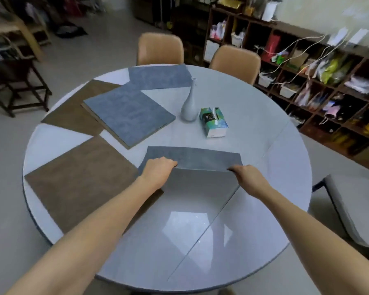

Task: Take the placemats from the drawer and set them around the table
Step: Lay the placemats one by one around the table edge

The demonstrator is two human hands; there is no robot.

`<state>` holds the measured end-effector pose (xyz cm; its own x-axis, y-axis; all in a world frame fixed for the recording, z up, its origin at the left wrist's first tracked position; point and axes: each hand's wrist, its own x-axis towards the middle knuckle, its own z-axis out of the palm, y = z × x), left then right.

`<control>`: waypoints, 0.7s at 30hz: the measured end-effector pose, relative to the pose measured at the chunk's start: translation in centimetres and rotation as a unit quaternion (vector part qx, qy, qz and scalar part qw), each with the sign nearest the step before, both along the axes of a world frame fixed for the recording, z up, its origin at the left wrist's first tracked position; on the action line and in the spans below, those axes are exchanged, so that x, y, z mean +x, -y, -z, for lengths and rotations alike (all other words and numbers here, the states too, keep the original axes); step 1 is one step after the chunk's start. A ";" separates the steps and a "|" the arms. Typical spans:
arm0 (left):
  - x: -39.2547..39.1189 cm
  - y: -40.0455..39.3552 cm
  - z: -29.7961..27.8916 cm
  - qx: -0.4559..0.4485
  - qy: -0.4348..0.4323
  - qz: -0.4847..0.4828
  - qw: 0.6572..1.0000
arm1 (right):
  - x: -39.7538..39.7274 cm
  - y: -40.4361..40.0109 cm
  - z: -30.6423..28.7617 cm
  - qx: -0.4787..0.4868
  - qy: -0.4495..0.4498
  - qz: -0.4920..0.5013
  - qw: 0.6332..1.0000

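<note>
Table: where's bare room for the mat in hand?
Free: the near table in front of both hands, and the far right rim past the tissue box and vase. Crowded: the left half, where brown mats and blue mats overlap.

The counter (275,128) carries 5 placemats in plain sight: 3 grey-blue placemats (128,112) (159,76) (192,158) and 2 brown placemats (79,177) (73,111). A tan edge shows under the middle grey-blue one; whether it is another mat cannot be told. There is also 1 white vase (189,103) and 1 tissue box (213,122). 2 tan chairs (160,48) (235,60) stand at the far side, 1 grey chair (354,207) at the right. 2 hands (157,170) (248,177) are in view.
</note>
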<state>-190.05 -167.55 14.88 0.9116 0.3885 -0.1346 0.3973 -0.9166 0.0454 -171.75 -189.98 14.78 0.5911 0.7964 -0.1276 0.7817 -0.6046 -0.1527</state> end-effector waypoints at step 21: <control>-3.7 21.7 11.1 -0.086 -0.199 -0.190 0.957 | -1.2 12.9 8.8 -0.134 0.063 -0.154 0.977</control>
